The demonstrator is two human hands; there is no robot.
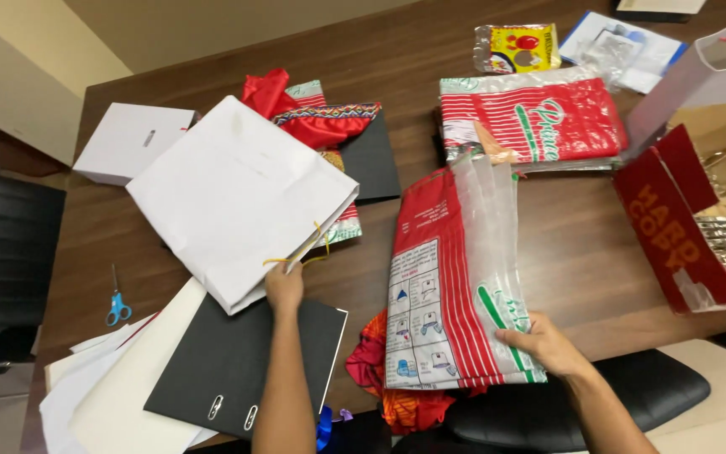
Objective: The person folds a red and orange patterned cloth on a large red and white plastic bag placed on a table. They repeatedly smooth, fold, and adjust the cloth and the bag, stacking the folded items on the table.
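Left arm extended forward, left hand [284, 287] pinched shut, fingers up; right hand [541, 343] angled inward, fingers curled in a grip, thumb on top.

White bag [237, 189] (yellow cord [304, 250]), red-striped packet [451, 286]

Even indoor light, sharp focus, soft shadows, slight glare on plastic, wide-angle bending at edges.

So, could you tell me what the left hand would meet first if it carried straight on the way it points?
Probably the white paper bag, whose edge the left hand already grips. Beyond it lies red cloth, though depth is unclear.
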